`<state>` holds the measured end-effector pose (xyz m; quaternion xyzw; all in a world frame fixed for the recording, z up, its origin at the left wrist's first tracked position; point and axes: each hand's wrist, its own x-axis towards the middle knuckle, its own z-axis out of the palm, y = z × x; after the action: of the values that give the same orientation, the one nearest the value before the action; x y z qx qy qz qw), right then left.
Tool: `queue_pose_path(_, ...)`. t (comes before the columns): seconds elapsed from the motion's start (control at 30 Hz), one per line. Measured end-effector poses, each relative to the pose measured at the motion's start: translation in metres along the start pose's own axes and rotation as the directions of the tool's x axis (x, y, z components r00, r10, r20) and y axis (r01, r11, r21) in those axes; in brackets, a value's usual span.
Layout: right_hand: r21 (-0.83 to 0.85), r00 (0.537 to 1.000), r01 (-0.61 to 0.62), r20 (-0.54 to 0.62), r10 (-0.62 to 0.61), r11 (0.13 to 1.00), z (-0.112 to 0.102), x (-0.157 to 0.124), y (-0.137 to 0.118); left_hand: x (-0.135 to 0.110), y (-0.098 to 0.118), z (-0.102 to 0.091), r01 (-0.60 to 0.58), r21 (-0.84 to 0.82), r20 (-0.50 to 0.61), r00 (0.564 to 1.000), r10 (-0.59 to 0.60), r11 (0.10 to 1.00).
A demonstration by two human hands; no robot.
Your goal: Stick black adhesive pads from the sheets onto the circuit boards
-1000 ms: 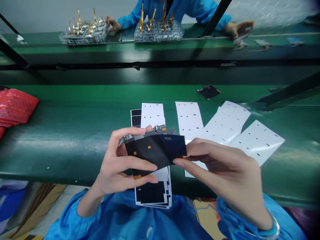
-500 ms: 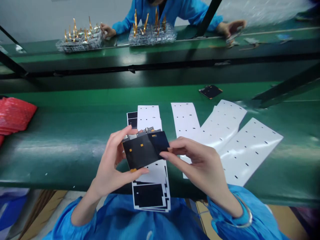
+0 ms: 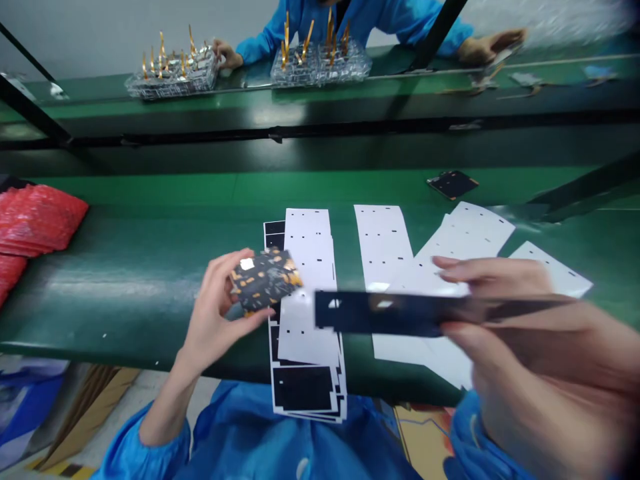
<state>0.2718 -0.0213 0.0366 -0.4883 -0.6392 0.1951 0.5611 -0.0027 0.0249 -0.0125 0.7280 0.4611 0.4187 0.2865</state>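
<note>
My left hand (image 3: 207,313) grips a circuit board (image 3: 267,283) by its left edge, between thumb and fingers. The board's face, turned to me, is dark with orange patches and one pale square. Well to the right, my right hand (image 3: 530,360) pinches a black film (image 3: 420,315) with small cut-outs; the film stretches left from the fingertips, clear of the board, and is blurred by motion. Below both lies a stack of sheets bearing black rectangles (image 3: 303,390), with a white perforated sheet (image 3: 307,267) on top.
More white sheets (image 3: 383,233) fan out to the right on the green bench (image 3: 150,267). Another black board (image 3: 453,183) lies behind them. Red bubble-wrap bundles (image 3: 43,220) sit at the left. Across a dark rail, a co-worker's hands rest by clear trays (image 3: 173,73).
The black film, earlier against the circuit board, is now apart from it, carried right by my right hand. The board in my left hand now shows its component-like patterned face. The view has shifted slightly.
</note>
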Motion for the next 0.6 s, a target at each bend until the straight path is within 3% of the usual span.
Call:
queue_pose_path(0.1, 0.218, 0.997, -0.030, 0.075, 0.014, 0.975, 0.014, 0.006, 0.005, -0.002, 0.015, 0.012, -0.101, -0.192, -0.013, 0.995, 0.101, 0.976)
queue_pose_path(0.2, 0.297, 0.974, -0.185, 0.182, 0.134, 0.937, 0.030, 0.009, 0.008, 0.001, 0.033, 0.020, -0.172, -0.226, -0.056, 0.985, 0.164, 0.959)
queue_pose_path(0.33, 0.261, 0.953, -0.249, 0.241, 0.187, 0.933, 0.032, 0.009, 0.005, 0.006, 0.041, 0.018, -0.215, -0.236, -0.042, 0.977, 0.211, 0.948)
queue_pose_path(0.6, 0.257, 0.959, -0.214, 0.238, 0.153, 0.942, 0.024, 0.007, 0.006, 0.008, 0.038, 0.018, -0.265, -0.253, -0.040, 0.964, 0.264, 0.930)
